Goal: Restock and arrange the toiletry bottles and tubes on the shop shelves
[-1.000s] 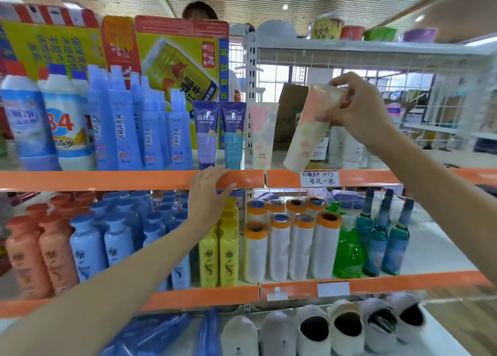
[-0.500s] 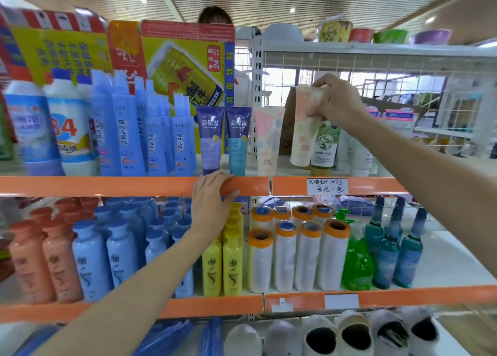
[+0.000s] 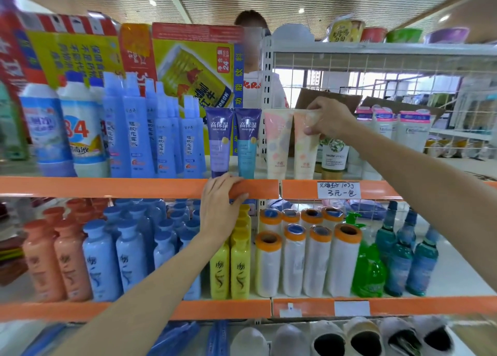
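Observation:
My right hand [image 3: 329, 117] pinches the top of a peach-and-cream tube [image 3: 304, 153] that stands upright on the upper shelf. A matching pink tube [image 3: 277, 145] stands just left of it, almost touching. Further left stand a purple tube [image 3: 219, 140] and a teal tube [image 3: 247, 143]. My left hand [image 3: 222, 207] grips the orange front edge of the upper shelf [image 3: 107, 187], fingers curled over its lip below the purple tube.
Blue spray bottles [image 3: 161, 137] and bleach bottles [image 3: 80, 129] fill the upper shelf's left. A green-label bottle [image 3: 333, 153] stands behind the held tube, white tubes [image 3: 411, 132] to its right. The lower shelf holds shampoo bottles, film rolls [image 3: 304, 256] and green bottles. A person stands behind the shelves.
My right hand has brought the tilted tube down and leftward, standing it upright on the shelf beside the pink tube. My left hand has stayed on the shelf edge.

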